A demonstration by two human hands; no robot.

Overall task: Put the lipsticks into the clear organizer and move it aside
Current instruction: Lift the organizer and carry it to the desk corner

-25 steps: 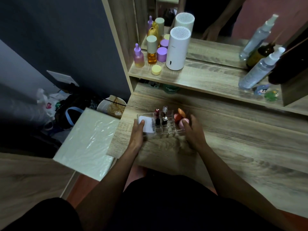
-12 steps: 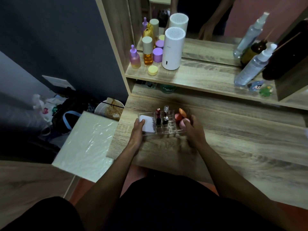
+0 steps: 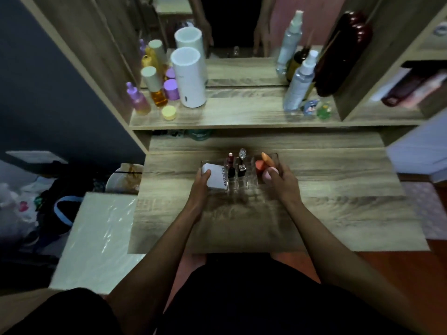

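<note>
The clear organizer (image 3: 244,182) is gripped at both ends on the tabletop (image 3: 338,189), left hand (image 3: 199,189) and right hand (image 3: 281,182) curled around its sides. Lipsticks (image 3: 231,165) are seen standing inside; loading looks done, and shifting it aside is judged left.

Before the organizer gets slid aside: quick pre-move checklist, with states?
1. Left hand has a grip on the organizer's left end: ok.
2. Right hand holds the right end: ok.
3. Lipsticks stand upright in the middle slots: ok.
4. White box sits in the left section, sponges in the right: ok, though whether they are loose cannot tell.
5. Bare desk on both sides for the slide: ok.
6. Any lipsticks left outside the organizer: none seen on the desk; under the shelf, cannot tell.
</note>
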